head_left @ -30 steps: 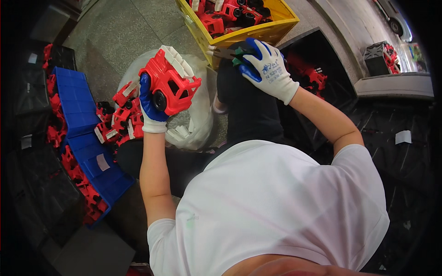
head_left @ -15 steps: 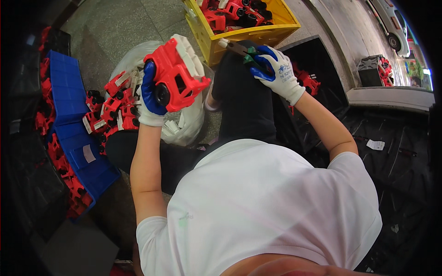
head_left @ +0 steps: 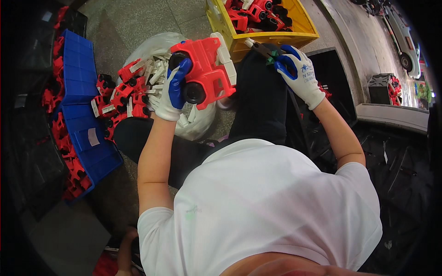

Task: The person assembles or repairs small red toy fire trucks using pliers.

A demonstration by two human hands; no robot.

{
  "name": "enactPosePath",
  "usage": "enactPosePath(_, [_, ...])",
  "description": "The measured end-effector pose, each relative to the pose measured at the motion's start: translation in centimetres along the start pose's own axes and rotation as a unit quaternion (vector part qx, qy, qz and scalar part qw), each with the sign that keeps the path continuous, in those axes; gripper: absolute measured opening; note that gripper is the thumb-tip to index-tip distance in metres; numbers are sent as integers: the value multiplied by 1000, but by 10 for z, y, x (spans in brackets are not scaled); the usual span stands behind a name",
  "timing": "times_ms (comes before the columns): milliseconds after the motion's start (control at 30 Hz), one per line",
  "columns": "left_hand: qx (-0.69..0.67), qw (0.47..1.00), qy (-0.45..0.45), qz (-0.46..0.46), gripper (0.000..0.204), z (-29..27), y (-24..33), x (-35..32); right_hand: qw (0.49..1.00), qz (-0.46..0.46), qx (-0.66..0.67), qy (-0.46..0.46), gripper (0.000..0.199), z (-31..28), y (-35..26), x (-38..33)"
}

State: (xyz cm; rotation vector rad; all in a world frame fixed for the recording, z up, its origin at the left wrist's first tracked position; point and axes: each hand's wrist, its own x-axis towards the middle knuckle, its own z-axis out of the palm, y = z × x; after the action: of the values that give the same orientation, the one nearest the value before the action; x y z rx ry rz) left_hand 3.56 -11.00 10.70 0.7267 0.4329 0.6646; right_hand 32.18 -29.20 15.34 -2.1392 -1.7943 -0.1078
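So the left hand (head_left: pixel 171 94), in a white glove with blue palm and fingertips, had its fingers curled around the underside of a red toy truck (head_left: pixel 205 73), the blue fingertips pressed up between the two black wheels. The truck was tipped on its side and held up in the air, with a white part along its far edge, right above a clear plastic bag (head_left: pixel 193 122) stuffed with small white plastic pieces.

The right hand (head_left: pixel 299 76), same kind of glove, had its fingers closed tight around a dark tool (head_left: pixel 260 48) with a green bit at the grip, looked like a screwdriver but I couldn't tell for sure. The tool's tip pointed back toward the truck without touching it, and the two hands were a little apart.

Further out, a yellow crate (head_left: pixel 276 39) sat just past the right hand, filled with more red toy trucks. On the person's left there was a loose heap of red trucks (head_left: pixel 115 99) on the floor beside the bag, and past that a row of blue bins (head_left: pixel 80 110) with more red parts along their outer side. The person was seated in a white t-shirt and dark trousers, on a grey speckled floor (head_left: pixel 138 23). Black crates (head_left: pixel 382 87) stood off to the right.
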Motion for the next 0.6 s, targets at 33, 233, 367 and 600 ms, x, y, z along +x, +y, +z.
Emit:
enactPosePath(33, [-1,1000,0,0,51,1,1,-1,1000,-4,8,18,31,0,0,-1])
enactPosePath(233, [71,995,-26,71,60,12,6,-2,992,-52,-18,115,29,-24,-32,11])
enactPosePath(367, [127,982,-44,134,70,22,7,-7,955,-6,297,15,36,-22,-81,18])
enactPosePath(600, [139,974,-65,165,93,28,18,-12,865,139,470,-109,41,17,-115,42])
